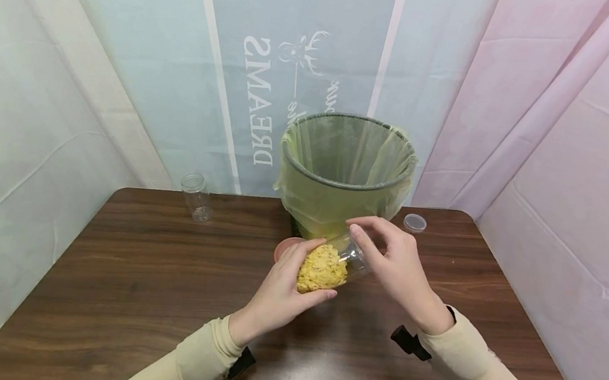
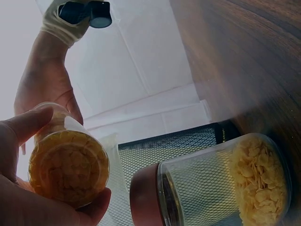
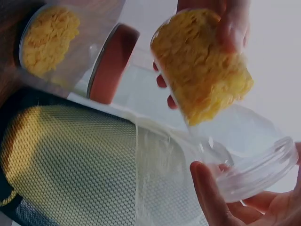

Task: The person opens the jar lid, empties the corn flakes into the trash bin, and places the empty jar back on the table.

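Observation:
My left hand (image 1: 283, 285) grips a clear jar (image 1: 323, 269) around its lower part. Yellow flakes (image 3: 202, 61) fill the base half of this jar, which tilts with its ridged clear end (image 3: 258, 169) toward my right hand (image 1: 400, 267). The thumb and fingers of that hand pinch the ridged end from both sides, as the right wrist view shows. Just beyond my left hand stands a larger jar (image 2: 197, 174) with a reddish-brown lid (image 2: 146, 195); flakes cover its bottom. In the head view mostly its lid shows, the rest hidden behind the left hand.
Behind the hands, a mesh bin (image 1: 339, 184) lined with a thin yellowish bag stands at the table's back edge. An empty clear jar (image 1: 197, 198) is at the back left, and a round clear lid (image 1: 415, 222) lies at the back right. Fabric walls (image 1: 126, 69) enclose the table (image 1: 129, 295).

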A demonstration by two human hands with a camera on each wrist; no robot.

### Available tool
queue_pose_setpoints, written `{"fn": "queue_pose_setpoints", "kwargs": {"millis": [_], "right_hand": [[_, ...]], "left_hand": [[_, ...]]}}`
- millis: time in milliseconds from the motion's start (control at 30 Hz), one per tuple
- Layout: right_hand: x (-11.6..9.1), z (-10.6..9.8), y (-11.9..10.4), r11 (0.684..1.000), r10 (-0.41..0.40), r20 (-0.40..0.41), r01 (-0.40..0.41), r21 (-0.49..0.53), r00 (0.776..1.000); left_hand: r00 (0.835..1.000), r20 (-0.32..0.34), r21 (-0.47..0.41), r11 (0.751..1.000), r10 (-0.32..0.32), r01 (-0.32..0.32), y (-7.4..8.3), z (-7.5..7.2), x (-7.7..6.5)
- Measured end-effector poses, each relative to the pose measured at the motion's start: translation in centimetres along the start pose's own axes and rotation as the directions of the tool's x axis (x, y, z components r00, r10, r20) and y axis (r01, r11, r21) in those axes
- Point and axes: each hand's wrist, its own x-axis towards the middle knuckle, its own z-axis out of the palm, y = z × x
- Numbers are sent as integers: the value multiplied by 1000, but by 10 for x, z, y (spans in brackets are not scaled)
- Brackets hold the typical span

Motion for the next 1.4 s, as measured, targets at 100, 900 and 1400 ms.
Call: {"fn": "queue_pose_setpoints", "kwargs": {"millis": [100,900,1400], "right_hand": [[-2,2,0,1000,-9,-16,9,-9,1000],[3,9,9,882,-437,-152,456,117,886],[10,12,19,704,-623,-157,636,315,767]], "left_hand": [[1000,-6,18,1000,5,-4,0,0,0],[982,164,-304,942,-98,145,-1,-15,7],[953,276,-370,901,-126,227,-4,-19,7]]}}
